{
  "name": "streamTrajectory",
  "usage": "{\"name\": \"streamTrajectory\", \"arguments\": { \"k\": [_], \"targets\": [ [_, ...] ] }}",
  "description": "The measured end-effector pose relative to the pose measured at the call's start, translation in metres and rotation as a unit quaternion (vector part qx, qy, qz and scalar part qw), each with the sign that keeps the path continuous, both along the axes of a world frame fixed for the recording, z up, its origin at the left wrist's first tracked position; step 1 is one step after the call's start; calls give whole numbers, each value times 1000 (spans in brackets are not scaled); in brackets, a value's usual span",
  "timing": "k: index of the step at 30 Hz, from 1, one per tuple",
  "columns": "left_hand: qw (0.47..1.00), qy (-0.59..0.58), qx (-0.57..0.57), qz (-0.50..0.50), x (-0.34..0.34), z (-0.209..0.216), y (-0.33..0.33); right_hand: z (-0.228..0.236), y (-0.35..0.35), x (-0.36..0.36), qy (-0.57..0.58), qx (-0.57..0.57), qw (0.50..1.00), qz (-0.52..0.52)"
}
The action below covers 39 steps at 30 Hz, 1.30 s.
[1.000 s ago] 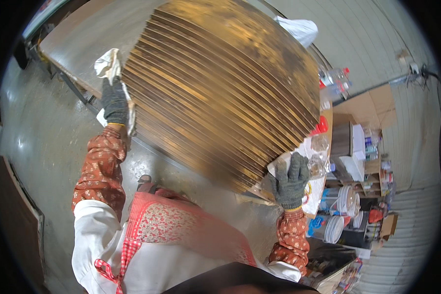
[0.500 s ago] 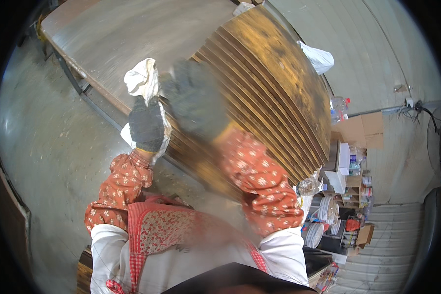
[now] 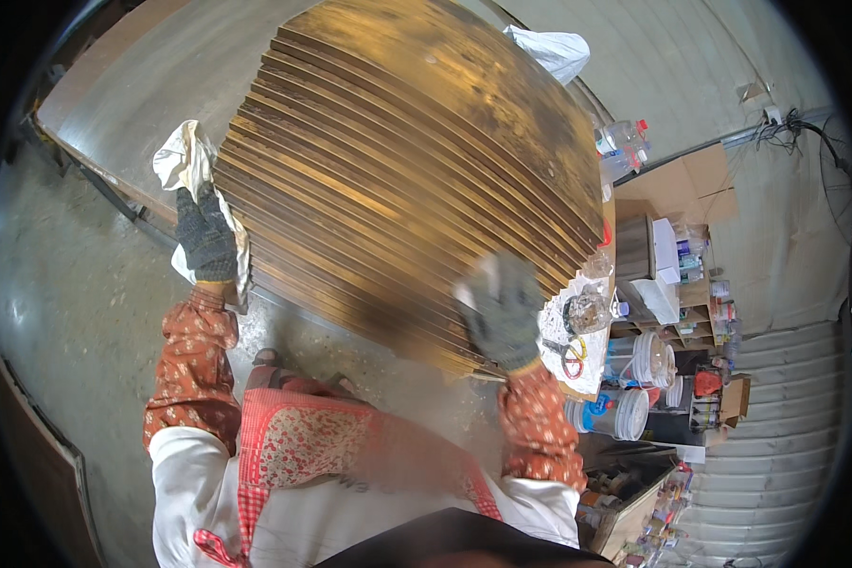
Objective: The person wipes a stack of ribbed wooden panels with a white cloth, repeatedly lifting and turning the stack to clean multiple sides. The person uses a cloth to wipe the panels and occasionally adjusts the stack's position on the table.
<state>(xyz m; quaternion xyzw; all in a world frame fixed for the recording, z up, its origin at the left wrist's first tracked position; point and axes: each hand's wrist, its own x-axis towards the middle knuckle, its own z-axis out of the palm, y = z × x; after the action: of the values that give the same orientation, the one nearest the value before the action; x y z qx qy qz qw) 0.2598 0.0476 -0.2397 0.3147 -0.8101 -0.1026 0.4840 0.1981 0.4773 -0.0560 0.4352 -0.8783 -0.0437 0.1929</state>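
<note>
A fanned stack of brown wooden boards [image 3: 350, 156] lies across the table, each board edge stepped from its neighbour. At the left ends of the boards, my left hand [image 3: 206, 237], in a dark grey glove, is closed on a crumpled white cloth [image 3: 184, 159]. Some of the cloth hangs below that hand along the board ends. My right hand [image 3: 504, 312], gloved alike, is over the near right corner of the stack. Motion blurs its fingers, so their grip is unclear.
Beyond the boards stretches a brown tabletop [image 3: 151, 80]. Scissors [image 3: 570, 360] and a clear plastic bottle [image 3: 587, 310] rest at the right. White buckets [image 3: 625, 414] and a shelf with bottles stand farther right. A white bag [image 3: 551, 53] lies past the boards' far edge.
My right hand has moved right and nearer, from the left ends of the boards to their near right corner. The view has shifted, showing more of the stack. My left hand keeps the cloth.
</note>
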Motion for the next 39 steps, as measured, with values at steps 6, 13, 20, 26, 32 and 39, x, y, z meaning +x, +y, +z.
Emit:
{"name": "streamTrajectory", "arguments": {
  "k": [6,13,20,26,32,39],
  "targets": [
    [993,20,114,-28,-1,0,-13,-21,167,20,86,-25,988,-127],
    [937,145,309,-78,-22,73,-7,14,129,-3,126,-6,992,-12],
    [994,-76,-67,-51,-21,54,-1,43,-89,-43,96,-16,975,198],
    [986,-83,75,-122,-11,67,8,56,-282,-41,-17,1,971,239],
    [990,37,-83,-110,-12,73,10,39,-353,-45,25,-79,952,295],
    [965,68,225,-114,-18,56,5,47,-240,-38,-8,-86,970,229]
  ]
}}
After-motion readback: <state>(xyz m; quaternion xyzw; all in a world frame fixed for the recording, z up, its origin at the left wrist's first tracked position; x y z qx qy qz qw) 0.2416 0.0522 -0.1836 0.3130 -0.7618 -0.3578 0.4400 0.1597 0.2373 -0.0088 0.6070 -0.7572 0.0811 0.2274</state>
